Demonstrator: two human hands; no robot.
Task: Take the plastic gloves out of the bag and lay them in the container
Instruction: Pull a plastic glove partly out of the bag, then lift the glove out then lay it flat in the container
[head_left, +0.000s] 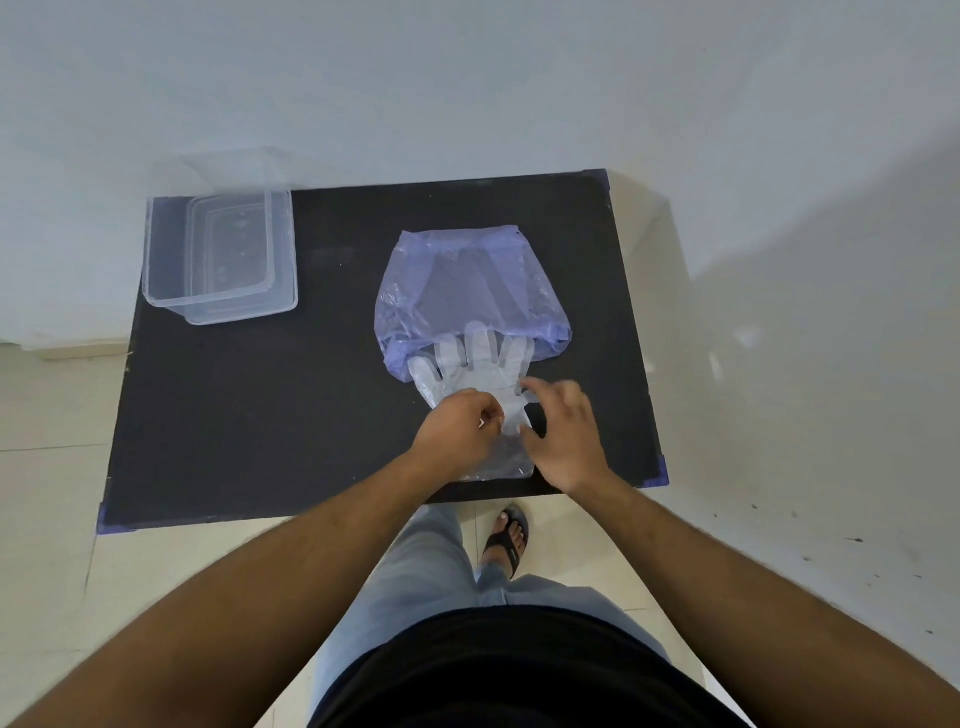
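Observation:
A translucent purple bag (470, 291) lies flat on the black table, its mouth toward me. Clear plastic gloves (480, 371) lie mostly out of it, with the fingertips still inside the bag's mouth and the cuff near the table's front edge. My left hand (457, 431) pinches the glove plastic at its palm area. My right hand (558, 431) rests beside it on the glove's right side, fingers bent and touching the plastic. The clear rectangular container (156, 249) stands at the table's far left corner, with nothing visible in it.
The black table (260, 405) has purple tape at its corners and stands against a pale wall. Tiled floor surrounds it. My legs and a sandalled foot (509, 535) are just below the front edge.

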